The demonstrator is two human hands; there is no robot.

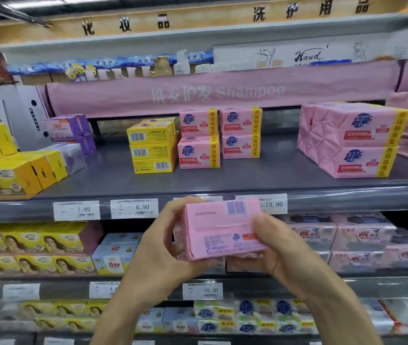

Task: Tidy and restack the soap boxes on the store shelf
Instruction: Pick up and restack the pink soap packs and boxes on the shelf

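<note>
Left hand (163, 247) and right hand (280, 255) grip one pink soap box (222, 230)

Head view: both hands are closed round the pink soap box, which is held in the air in front of the price rail (23, 210) of the grey shelf (235, 175). The left hand wraps the box's left end, with fingers curled behind it and the palm under its lower corner. The right hand pinches the right end, thumb on the near face and fingers underneath. The box lies lengthwise with its barcode at the top. It hides most of one price tag and the left edge of the 13.90 tag (270, 204). The 7.80 tag (77, 210) and the 6.90 tag (134, 207) show in full to its left.

On the grey shelf above, a stack of three yellow boxes (151, 148) stands just beside a pink stack (199, 139) two packs high. A second pink stack (241, 133), also two high, is close on its right. Well apart to the right stands a bigger block of pink packs (352, 140). To the left lie portrait yellow boxes (11, 170) and, behind them, purple boxes (70, 130). A pink Shampoo banner (222, 92) hangs over the back of the shelf.

Below the rail, lower yellow packs (31, 245), blue-and-white boxes (115, 255) and pale pink packs (362, 242) fill the next row, partly hidden by the hands and forearms
</note>
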